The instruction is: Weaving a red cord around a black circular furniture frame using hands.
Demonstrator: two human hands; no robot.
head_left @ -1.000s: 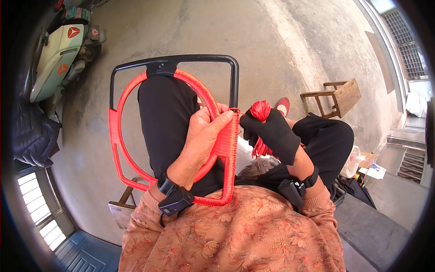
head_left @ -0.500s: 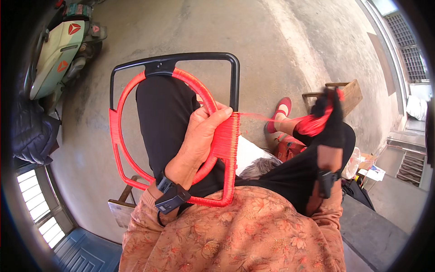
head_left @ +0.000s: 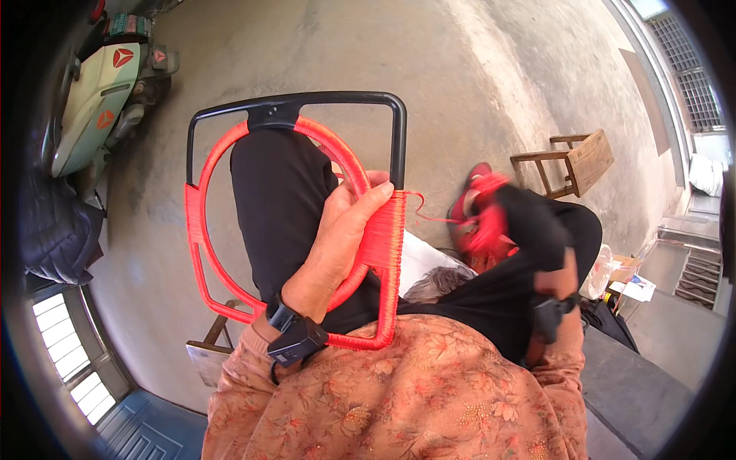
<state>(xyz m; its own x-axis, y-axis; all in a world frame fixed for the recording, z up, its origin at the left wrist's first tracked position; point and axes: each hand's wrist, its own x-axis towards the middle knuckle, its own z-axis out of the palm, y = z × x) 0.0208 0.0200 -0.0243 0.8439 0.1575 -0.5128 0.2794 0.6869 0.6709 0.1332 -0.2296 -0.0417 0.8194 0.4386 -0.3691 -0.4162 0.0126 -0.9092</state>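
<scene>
A rounded rectangular frame rests over my left thigh, with a ring set inside it. Its upper bar is bare black; most of the rest is tightly wound in red cord. My left hand is closed around the red-wound right side, thumb pressed on top near where the winding stops. From there a slack strand of red cord runs right to a bundle of red cord. My right hand, in a black glove and blurred by motion, holds that bundle above my right leg; its fingers are not distinct.
A small wooden stool stands on the concrete floor at right. Another wooden piece is beside my left arm. A pale scooter is parked at far left, near a dark quilted cover. Bags and papers lie at right.
My right hand has swung left and downward with the bundle, uncovering the stool. The strand, taut before, now hangs slack. My left hand keeps its grip on the frame.
</scene>
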